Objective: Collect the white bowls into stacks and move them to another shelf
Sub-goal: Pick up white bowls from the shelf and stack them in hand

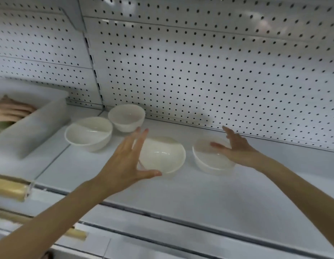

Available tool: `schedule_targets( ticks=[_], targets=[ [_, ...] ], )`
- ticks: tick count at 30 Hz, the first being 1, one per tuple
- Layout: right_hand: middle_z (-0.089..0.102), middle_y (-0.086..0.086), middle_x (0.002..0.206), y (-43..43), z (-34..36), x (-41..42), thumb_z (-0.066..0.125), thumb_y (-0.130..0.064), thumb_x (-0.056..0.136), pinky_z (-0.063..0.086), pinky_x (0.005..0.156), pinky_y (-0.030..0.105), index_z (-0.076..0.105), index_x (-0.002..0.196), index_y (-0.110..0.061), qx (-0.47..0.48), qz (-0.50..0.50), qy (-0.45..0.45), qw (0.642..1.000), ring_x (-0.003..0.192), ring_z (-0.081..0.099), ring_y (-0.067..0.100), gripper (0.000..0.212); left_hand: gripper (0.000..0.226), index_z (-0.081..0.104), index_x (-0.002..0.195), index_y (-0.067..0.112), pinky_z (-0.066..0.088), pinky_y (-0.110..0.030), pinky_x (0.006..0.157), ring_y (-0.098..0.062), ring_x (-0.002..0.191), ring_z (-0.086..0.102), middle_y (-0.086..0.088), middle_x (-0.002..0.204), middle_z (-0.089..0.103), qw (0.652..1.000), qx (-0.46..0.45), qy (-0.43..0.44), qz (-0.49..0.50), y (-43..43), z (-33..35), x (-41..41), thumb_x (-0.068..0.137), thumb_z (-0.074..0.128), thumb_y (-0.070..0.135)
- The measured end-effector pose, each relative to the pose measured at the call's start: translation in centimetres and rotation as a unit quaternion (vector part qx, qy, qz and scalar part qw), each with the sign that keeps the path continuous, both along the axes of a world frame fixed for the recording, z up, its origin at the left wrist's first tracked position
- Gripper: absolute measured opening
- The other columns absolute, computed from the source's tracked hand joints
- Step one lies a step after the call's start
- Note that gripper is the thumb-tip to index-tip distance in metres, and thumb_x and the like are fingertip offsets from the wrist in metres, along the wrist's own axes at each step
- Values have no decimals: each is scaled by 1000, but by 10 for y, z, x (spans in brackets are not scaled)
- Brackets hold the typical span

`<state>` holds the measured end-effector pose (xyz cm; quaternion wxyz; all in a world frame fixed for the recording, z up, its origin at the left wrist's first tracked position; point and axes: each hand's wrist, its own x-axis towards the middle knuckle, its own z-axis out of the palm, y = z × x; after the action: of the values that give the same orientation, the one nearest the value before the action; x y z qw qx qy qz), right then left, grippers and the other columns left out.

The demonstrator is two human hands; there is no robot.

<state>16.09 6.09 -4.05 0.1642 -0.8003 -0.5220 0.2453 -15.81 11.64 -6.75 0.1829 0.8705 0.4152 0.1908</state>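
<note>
Several white bowls stand apart on a white shelf (181, 187). The middle bowl (162, 155) lies between the spread thumb and fingers of my left hand (126, 161), which is at its left rim; the thumb touches its front edge. My right hand (237, 148) hovers open over the right bowl (209, 159), fingers spread across its rim. Two more bowls sit farther left: one at the back (126, 116) and a larger one (88, 133) in front of it.
A translucent plastic bin (31, 128) with pinkish items stands at the shelf's left. Pegboard (199, 62) forms the back wall. Wooden rolling pins (9, 189) lie on the lower shelf at the left front.
</note>
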Motion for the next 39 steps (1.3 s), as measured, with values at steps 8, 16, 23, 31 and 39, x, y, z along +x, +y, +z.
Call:
schedule_targets(
  ticks=[8, 16, 23, 31, 39],
  targets=[
    [30, 4, 153, 69, 20, -82, 47, -70, 81, 26, 114, 45, 17, 150, -28, 59, 138, 23, 988, 143, 24, 20, 87, 97, 24, 150, 21, 29, -44, 113, -23, 144, 22, -5, 158, 23, 986, 42, -77, 140, 24, 19, -74, 71, 40, 75],
    [20, 1, 158, 96, 14, -137, 48, -70, 83, 23, 117, 40, 15, 152, -24, 23, 211, 20, 977, 146, 20, 14, 90, 100, 23, 150, 14, 31, -52, 112, -33, 142, 22, -16, 155, 23, 972, -20, -107, 207, 56, 0, -121, 70, 46, 69],
    [39, 10, 147, 121, 8, -164, 50, -62, 87, 36, 102, 36, 31, 142, -11, 20, 172, 17, 985, 134, 39, 24, 78, 112, 7, 154, 15, 24, -37, 116, -26, 142, 26, -11, 157, 17, 940, -129, -206, 241, 82, -11, -123, 66, 63, 56],
    [56, 6, 127, 168, -1, -167, 58, -54, 88, 42, 92, 33, 43, 135, -13, -13, 102, 72, 992, 111, 51, 22, 64, 121, -1, 154, 16, 19, -30, 113, -23, 144, 20, -9, 159, 13, 943, -166, -190, 218, 103, -24, -124, 69, 84, 28],
    [46, -3, 125, 195, -6, -161, 60, -57, 85, 45, 91, 33, 32, 143, -20, -74, 100, 129, 984, 116, 53, 22, 74, 133, -10, 153, 19, 24, -34, 112, -25, 142, 25, -6, 157, 21, 932, -168, -213, 239, 101, -28, -120, 63, 88, 27]
  ],
)
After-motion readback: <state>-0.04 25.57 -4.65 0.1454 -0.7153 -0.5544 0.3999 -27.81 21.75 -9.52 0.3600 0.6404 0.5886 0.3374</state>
